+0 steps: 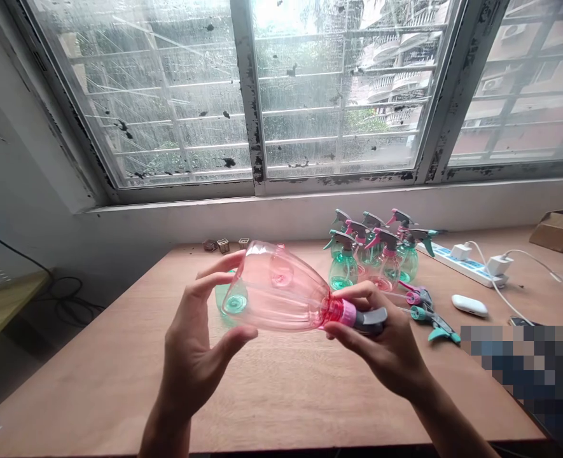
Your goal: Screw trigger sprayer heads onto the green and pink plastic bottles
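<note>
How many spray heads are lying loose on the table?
2: a pink head just to the right of the right hand, and a teal head right in front of it. The hand could hide others.

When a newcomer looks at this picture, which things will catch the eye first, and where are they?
The eye probably falls on the transparent pink spray bottle in the centre, held sideways, right hand at its neck, left hand by its base. Next, the green and pink spray bottles grouped behind it to the right. Above them spreads the large, spotted window.
</note>
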A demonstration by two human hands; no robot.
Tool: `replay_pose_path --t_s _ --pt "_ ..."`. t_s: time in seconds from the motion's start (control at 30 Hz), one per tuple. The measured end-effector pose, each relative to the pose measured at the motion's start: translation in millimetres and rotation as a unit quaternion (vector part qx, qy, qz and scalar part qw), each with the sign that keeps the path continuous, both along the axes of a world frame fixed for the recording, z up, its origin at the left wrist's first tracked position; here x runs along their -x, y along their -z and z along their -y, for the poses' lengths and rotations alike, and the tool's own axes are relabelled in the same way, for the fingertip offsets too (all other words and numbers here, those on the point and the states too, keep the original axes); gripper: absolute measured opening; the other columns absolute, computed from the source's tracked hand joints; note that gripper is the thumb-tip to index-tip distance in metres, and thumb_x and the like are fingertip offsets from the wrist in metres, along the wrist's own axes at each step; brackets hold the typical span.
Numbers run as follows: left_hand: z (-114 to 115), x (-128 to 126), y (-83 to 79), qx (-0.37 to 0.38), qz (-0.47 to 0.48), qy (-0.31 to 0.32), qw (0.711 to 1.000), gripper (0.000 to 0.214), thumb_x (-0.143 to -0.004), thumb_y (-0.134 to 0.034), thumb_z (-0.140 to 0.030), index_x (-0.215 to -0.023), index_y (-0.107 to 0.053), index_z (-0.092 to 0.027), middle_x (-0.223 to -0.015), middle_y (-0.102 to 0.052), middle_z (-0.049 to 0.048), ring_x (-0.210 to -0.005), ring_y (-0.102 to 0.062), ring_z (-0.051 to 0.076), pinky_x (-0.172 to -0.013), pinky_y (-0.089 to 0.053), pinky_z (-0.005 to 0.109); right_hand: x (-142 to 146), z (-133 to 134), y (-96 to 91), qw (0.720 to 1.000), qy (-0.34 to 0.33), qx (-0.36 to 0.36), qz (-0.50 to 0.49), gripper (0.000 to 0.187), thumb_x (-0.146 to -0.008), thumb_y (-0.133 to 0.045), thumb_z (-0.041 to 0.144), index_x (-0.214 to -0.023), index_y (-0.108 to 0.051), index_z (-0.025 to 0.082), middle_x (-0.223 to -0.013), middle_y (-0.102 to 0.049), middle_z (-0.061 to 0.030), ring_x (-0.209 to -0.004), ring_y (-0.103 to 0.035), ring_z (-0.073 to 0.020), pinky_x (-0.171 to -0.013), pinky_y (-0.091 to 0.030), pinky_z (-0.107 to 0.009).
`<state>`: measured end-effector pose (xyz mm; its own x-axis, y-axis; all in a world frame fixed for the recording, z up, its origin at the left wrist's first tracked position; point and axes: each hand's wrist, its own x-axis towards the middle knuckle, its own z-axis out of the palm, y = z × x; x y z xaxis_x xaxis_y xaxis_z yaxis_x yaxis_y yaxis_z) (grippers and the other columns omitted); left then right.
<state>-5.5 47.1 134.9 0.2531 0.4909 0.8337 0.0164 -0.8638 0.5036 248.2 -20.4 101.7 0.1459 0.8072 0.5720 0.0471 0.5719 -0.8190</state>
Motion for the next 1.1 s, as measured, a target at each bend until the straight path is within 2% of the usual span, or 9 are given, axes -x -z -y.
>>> replay_pose_path --t_s 0.23,0.47,0.53,0.63,0.7,0.83,0.93,1.03,1.1 --pt "6 1 -7.9 0.008 0.025 -0.027 0.999 0.037 -0.094 -0.087 -0.032 -0.128 -0.070 -0.032 -0.154 -0.067 0.0034 -0.149 -0.057 0.030 -0.126 -0.047 0.049 7 -1 10.9 0.983 0.075 -0.127 0.109 0.031 -0.091 -0.088 0.019 -0.112 -0.068 0.029 -0.074 -0.076 0.0045 -0.058 -0.070 -0.0137 -0.054 -0.059 -0.021" --pt "1 4 -7.2 -0.052 -0.012 -0.038 0.998 0.053 -0.096 -0.084 -0.021 -0.143 -0.069 -0.041 -0.156 -0.065 0.0001 -0.151 -0.056 0.029 -0.128 -0.046 0.052 1 0 0.9 0.998 -0.039 -0.007 -0.048 0.024 -0.093 -0.088 0.033 -0.103 -0.068 0.026 -0.070 -0.077 0.0042 -0.058 -0.074 -0.0156 -0.053 -0.061 -0.022" --pt "0 5 -2.9 -0.041 -0.036 -0.022 0.998 0.060 -0.095 -0.085 -0.025 -0.148 -0.064 -0.042 -0.160 -0.062 0.0019 -0.154 -0.053 0.030 -0.130 -0.044 0.053 -2 -1 1.2 0.997 -0.044 0.000 -0.057 0.022 -0.096 -0.086 0.035 -0.103 -0.067 0.026 -0.069 -0.076 0.0047 -0.060 -0.076 -0.0167 -0.055 -0.063 -0.024" --pt "0 4 3.5 0.008 -0.067 -0.009 0.998 0.074 -0.090 -0.089 -0.045 -0.156 -0.055 -0.040 -0.171 -0.051 0.0075 -0.162 -0.043 0.036 -0.136 -0.035 0.059 -5 -3 5.4 0.998 0.038 -0.049 0.014 0.024 -0.094 -0.087 0.029 -0.108 -0.067 0.027 -0.077 -0.080 0.0026 -0.060 -0.076 -0.0167 -0.054 -0.062 -0.024" --pt "0 1 6.0 0.034 -0.068 -0.024 0.997 0.074 -0.091 -0.086 -0.053 -0.156 -0.055 -0.037 -0.175 -0.045 0.0096 -0.165 -0.036 0.039 -0.137 -0.030 0.062 -6 -4 8.6 0.981 0.112 -0.119 0.102 0.029 -0.093 -0.087 0.024 -0.113 -0.068 0.028 -0.086 -0.082 -0.0001 -0.062 -0.077 -0.0174 -0.055 -0.061 -0.025" --pt "-3 -3 5.9 0.073 -0.052 -0.054 0.995 0.055 -0.098 -0.080 -0.047 -0.148 -0.062 -0.036 -0.176 -0.043 0.0084 -0.167 -0.030 0.040 -0.136 -0.028 0.068 -7 -5 11.0 0.934 0.191 -0.206 0.222 0.033 -0.093 -0.085 0.018 -0.119 -0.068 0.028 -0.097 -0.085 -0.0052 -0.074 -0.080 -0.0220 -0.064 -0.064 -0.031" --pt "-8 -3 4.5 0.072 -0.064 -0.045 0.994 0.054 -0.099 -0.079 -0.043 -0.150 -0.062 -0.039 -0.176 -0.043 0.0065 -0.167 -0.032 0.039 -0.135 -0.030 0.069 -6 -5 8.2 0.960 0.154 -0.156 0.174 0.027 -0.094 -0.085 0.022 -0.114 -0.068 0.027 -0.088 -0.083 -0.0026 -0.066 -0.077 -0.0193 -0.058 -0.062 -0.028" --pt "-11 -3 3.3 0.020 -0.070 -0.037 0.997 0.063 -0.098 -0.081 -0.035 -0.155 -0.057 -0.044 -0.176 -0.043 0.0038 -0.166 -0.034 0.036 -0.136 -0.032 0.064 -6 -3 2.7 0.996 0.049 -0.044 0.053 0.025 -0.092 -0.089 0.031 -0.105 -0.068 0.025 -0.076 -0.079 0.0010 -0.060 -0.075 -0.0170 -0.053 -0.061 -0.024" --pt "-11 -2 2.6 -0.006 -0.070 -0.034 0.997 0.066 -0.098 -0.081 -0.028 -0.156 -0.056 -0.046 -0.175 -0.044 0.0029 -0.165 -0.036 0.034 -0.136 -0.034 0.061 -8 -2 -0.7 1.000 -0.022 0.016 -0.009 0.027 -0.092 -0.089 0.036 -0.103 -0.068 0.024 -0.071 -0.077 0.0022 -0.061 -0.076 -0.0175 -0.054 -0.062 -0.024"
